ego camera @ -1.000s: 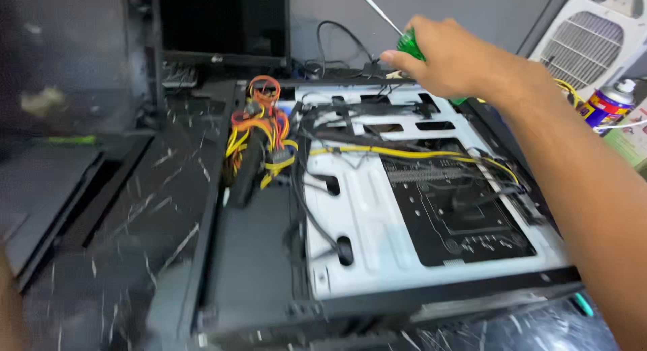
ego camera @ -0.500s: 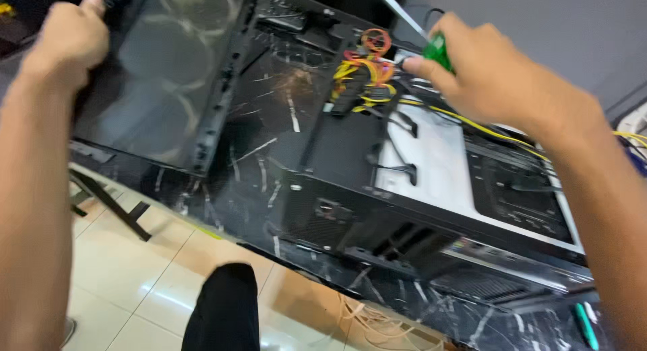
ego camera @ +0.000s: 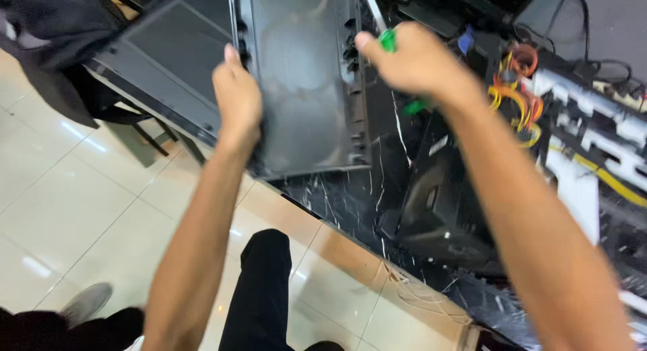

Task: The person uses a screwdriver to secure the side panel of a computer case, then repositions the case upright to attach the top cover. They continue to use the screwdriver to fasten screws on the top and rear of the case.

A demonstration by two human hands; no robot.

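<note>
The dark mesh panel [ego camera: 303,88] stands tilted over the near edge of the counter [ego camera: 350,196], held between the person's two hands. The left hand [ego camera: 237,98] has its grip clamped on the panel's left rim, thumb up along the edge and fingers wrapped behind it. The right hand [ego camera: 414,61] meets the panel's right rim near the top; its grip is closed around a green-handled screwdriver [ego camera: 387,39], whose metal shaft points up and away along the panel's edge. A bit of green also shows below the wrist. Whether the right fingers pinch the panel as well cannot be told from this view.

The panel's lower corner hangs past the counter's near edge, above the tiled floor [ego camera: 81,209]. Just beside it to the left, a second flat black panel [ego camera: 178,51] lies at the counter's left end. The counter is black marble with white veins.

To the right of the hands, an open computer case [ego camera: 606,155] lies on its side on the counter, its pale metal tray showing. A bundle of orange, yellow and red wires [ego camera: 519,88] loops out of it close to the right forearm, and a yellow cable [ego camera: 606,179] runs across the tray. A black box-shaped unit [ego camera: 438,202] sits under the right forearm, near the counter's front edge.

Below, the person's dark trouser leg [ego camera: 259,290] stands on the floor.
</note>
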